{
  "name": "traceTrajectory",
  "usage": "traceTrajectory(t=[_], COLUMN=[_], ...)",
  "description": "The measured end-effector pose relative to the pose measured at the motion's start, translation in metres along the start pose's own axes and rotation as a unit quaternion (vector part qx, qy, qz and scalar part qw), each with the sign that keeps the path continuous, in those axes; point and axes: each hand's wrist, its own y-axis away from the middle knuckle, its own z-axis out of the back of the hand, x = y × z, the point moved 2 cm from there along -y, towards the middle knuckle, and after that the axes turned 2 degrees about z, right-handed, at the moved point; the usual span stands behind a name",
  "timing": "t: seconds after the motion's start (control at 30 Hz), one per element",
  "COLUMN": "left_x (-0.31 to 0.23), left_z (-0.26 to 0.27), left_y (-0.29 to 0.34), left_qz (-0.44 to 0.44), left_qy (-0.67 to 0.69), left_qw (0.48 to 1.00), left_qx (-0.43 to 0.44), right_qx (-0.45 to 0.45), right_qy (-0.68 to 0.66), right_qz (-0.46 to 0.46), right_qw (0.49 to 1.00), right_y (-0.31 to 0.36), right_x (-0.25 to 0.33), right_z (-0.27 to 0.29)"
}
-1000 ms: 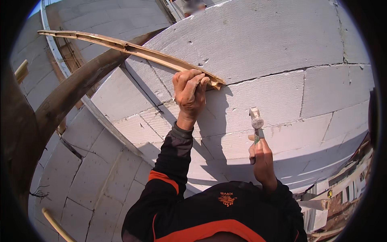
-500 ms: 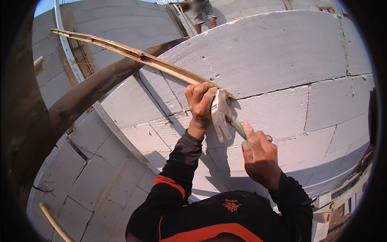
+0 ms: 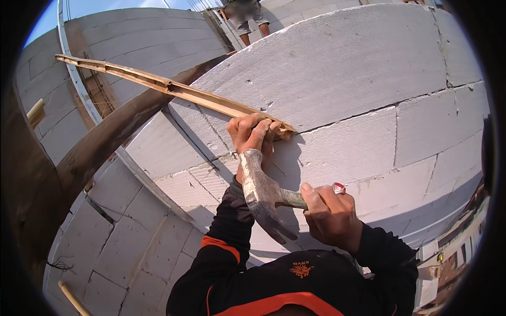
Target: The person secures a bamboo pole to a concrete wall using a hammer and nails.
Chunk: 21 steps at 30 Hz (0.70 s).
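Note:
My left hand (image 3: pixel 252 134) is closed around the near end of a split bamboo pole (image 3: pixel 174 88), pressing it against the wall of pale blocks (image 3: pixel 348 139). Whether those fingers also pinch something small is hidden. In my right hand (image 3: pixel 334 216) is a claw hammer (image 3: pixel 263 197), gripped by its green-grey handle. The worn metal head is in front of my left wrist, off the wall, with its claw pointing down toward my chest. The pole's hollow side shows, and its far end reaches up to the upper left.
A thick brown timber (image 3: pixel 113 124) slants across the left side. Beyond it stands a metal upright (image 3: pixel 74 63) against another block wall (image 3: pixel 153 31). A person (image 3: pixel 245 21) stands at the top behind the wall. A pale pole (image 3: pixel 74 299) sticks up at lower left.
The hammer has drawn back from beside my left fingers toward my body, and its head has swung lower. My left hand keeps its hold on the bamboo; the whole view has shifted slightly.

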Motion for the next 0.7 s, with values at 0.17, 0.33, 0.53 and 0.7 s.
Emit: traceTrajectory(t=[0.17,0.33,0.53,0.7], left_x=[0.001,0.01,0.006,0.005], left_z=[0.0,-0.002,0.0,0.013], left_y=[0.001,0.003,0.002,-0.004], left_qz=[0.017,-0.034,0.01,0.0], left_qy=[0.0,-0.013,0.057,0.077], left_qw=[1.0,0.999,0.998,0.995], left_qx=[0.009,0.016,0.006,0.066], right_qx=[0.051,0.097,-0.12,-0.138], right_qy=[-0.008,0.049,-0.057,-0.143], right_qz=[-0.067,-0.093,-0.098,-0.234], right_qw=[0.996,0.99,0.986,0.952], right_y=[0.0,0.0,-0.001,-0.048], right_x=[-0.007,-0.03,-0.047,-0.068], right_z=[-0.003,-0.008,-0.038,-0.067])
